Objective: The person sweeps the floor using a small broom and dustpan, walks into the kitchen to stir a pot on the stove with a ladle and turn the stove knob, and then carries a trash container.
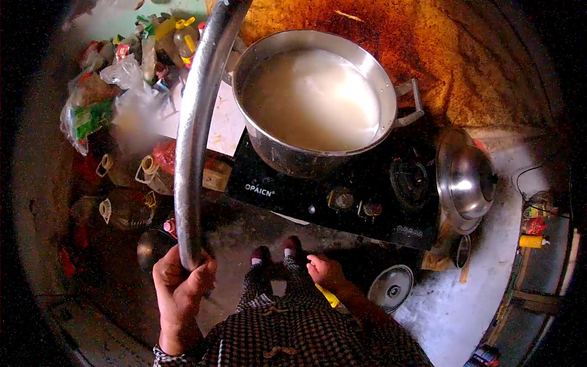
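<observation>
My left hand [183, 281] is closed around the lower end of a long, curved metal handle [194, 134]. This handle runs up past the top edge of the view, so its far end is hidden. My right hand [326, 272] hangs low in front of my body, its fingers curled in, with nothing visible in them. Beyond the hands, a large metal pot [263, 147] full of cloudy whitish liquid [312, 101] sits on the left side of a black gas stove [293, 192]. The handle passes left of the pot in view; whether they touch I cannot tell.
A shiny metal lid or bowl [468, 183] rests at the stove's right end. A round lid [391, 289] lies on the pale worktop [440, 312]. Plastic bags and bottles [122, 79] crowd the left, with several jugs [128, 211] below. A yellow-brown stained sheet [440, 55] covers the back.
</observation>
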`<state>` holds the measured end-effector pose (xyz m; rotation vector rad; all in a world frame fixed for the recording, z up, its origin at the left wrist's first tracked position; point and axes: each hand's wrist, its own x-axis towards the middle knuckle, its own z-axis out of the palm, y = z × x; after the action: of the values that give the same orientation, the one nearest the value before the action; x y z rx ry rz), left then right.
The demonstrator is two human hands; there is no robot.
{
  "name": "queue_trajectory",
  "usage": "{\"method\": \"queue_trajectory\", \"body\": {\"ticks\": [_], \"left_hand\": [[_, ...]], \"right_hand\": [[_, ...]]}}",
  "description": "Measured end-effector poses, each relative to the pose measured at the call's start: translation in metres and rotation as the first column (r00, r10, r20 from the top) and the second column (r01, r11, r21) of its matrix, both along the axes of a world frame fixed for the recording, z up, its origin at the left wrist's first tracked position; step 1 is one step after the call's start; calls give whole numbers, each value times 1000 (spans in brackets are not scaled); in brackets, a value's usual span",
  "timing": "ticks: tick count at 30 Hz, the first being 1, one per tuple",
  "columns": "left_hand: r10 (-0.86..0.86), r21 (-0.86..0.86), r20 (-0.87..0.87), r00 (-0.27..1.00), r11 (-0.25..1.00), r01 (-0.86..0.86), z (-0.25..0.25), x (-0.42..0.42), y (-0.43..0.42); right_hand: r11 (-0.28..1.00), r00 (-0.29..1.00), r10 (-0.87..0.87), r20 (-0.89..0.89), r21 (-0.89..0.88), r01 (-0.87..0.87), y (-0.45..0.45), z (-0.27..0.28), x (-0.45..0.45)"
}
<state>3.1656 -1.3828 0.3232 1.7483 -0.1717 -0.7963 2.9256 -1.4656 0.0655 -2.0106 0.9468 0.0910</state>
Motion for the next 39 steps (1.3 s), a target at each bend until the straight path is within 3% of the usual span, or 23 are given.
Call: {"method": "queue_trajectory", "body": {"ticks": [8,13,25,28,39], "left_hand": [[-66,12,25,998,998,66,5,5,-4],[-14,-56,37,999,998,16,3,0,-2],[-42,-60,40,998,997,45,7,0,-4],[-61,-75,25,998,995,63,8,1,-4],[-71,-72,33,997,995,74,11,0,-9]], "right_hand": [[998,999,43,-30,-54,-45,-4,1,0],[996,999,45,-20,-73,-46,-5,1,0],[997,996,74,-45,7,-74,-11,6,5],[999,999,22,47,-32,-21,-8,3,4],[998,998,52,-45,26,-51,-10,1,3]]}}
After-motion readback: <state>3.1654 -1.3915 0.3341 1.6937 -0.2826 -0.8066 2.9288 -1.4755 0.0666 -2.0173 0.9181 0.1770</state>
